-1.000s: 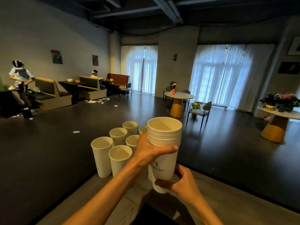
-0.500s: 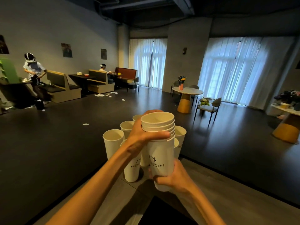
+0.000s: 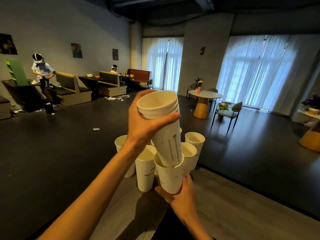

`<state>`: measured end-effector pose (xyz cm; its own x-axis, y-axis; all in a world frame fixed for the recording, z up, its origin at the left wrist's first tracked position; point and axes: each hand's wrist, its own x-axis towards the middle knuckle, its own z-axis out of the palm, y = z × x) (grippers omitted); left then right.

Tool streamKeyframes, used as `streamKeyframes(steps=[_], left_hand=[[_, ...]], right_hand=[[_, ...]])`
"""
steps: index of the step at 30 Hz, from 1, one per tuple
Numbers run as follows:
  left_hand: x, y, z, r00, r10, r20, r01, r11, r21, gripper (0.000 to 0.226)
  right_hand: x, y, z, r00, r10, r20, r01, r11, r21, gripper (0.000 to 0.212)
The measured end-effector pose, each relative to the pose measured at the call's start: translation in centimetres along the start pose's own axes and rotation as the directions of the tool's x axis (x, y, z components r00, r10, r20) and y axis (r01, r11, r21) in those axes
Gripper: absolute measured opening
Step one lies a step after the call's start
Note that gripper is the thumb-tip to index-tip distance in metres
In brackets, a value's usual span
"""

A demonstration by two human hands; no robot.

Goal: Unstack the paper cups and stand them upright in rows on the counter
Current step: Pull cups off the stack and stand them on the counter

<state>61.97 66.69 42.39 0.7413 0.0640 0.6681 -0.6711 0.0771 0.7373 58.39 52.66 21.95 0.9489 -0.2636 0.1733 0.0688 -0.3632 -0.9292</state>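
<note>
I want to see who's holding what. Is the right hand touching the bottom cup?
Touching. The head view shows the right hand with fingers curled round the bottom cup.

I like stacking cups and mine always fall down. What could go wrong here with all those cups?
The stack in the left hand is tilted and only partly out of the bottom cup held by the right hand; a jerk might free it suddenly. That swing could topple the standing cups just behind. They also stand near the counter edge, so a knocked one may drop off.
</note>
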Motion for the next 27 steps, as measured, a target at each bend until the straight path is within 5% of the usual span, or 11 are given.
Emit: streamKeyframes(steps=[4, 8, 15, 21, 27], left_hand=[[1.2, 1.3, -0.7, 0.998, -0.021, -0.057, 0.016, 0.996, -0.085, 0.086], [1.4, 1.4, -1.2, 0.997, -0.050, -0.057, 0.043, 0.993, -0.114, 0.078], [1.6, 1.2, -0.9, 0.996, -0.061, -0.067, 0.052, 0.990, -0.129, 0.074], [1.3, 1.4, 0.6, 0.998, -0.055, -0.033, 0.050, 0.989, -0.136, 0.089], [0.7, 1.1, 2.6, 0.992, -0.111, 0.062, 0.121, 0.975, -0.188, 0.087]], right_hand=[[0.4, 1.6, 1.1, 0.991, 0.119, 0.055, -0.122, 0.992, 0.043, 0.092], [0.6, 3.1, 1.7, 0.984, 0.158, 0.076, -0.160, 0.987, 0.012, 0.116], [1.1, 4.1, 1.8, 0.981, 0.155, 0.119, -0.152, 0.988, -0.034, 0.111], [1.0, 4.0, 1.2, 0.962, 0.162, 0.220, -0.152, 0.986, -0.064, 0.093], [0.0, 4.2, -4.5, 0.959, 0.225, 0.174, -0.239, 0.969, 0.067, 0.067]])
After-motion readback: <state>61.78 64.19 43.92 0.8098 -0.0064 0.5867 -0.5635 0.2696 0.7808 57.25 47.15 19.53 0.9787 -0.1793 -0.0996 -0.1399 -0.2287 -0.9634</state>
